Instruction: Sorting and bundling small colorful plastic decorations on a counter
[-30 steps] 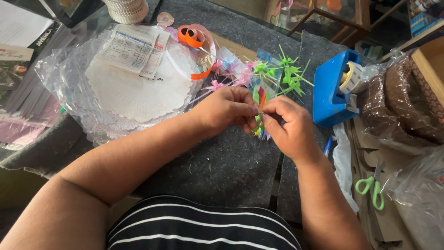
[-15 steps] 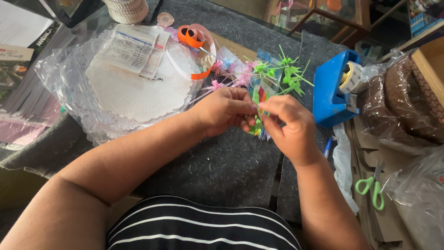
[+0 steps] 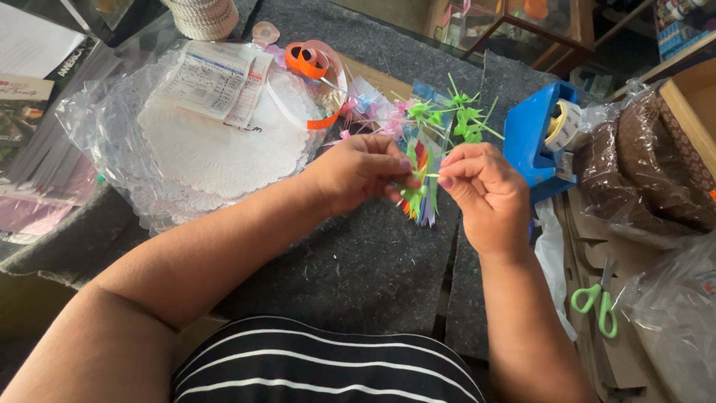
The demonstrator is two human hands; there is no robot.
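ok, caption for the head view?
Both hands, left and right, pinch a multicoloured paper bundle over a grey felt mat.

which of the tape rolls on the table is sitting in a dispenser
The pale tape roll at the right sits in the blue plastic dispenser. The orange ribbon-like roll lies loose by the white paper doilies.

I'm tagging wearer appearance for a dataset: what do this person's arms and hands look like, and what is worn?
Both forearms are bare, with no sleeves, watch or bracelets visible. The left hand and right hand wear no gloves or visible rings; the nails carry pinkish-purple polish. Below is a black top with thin white stripes.
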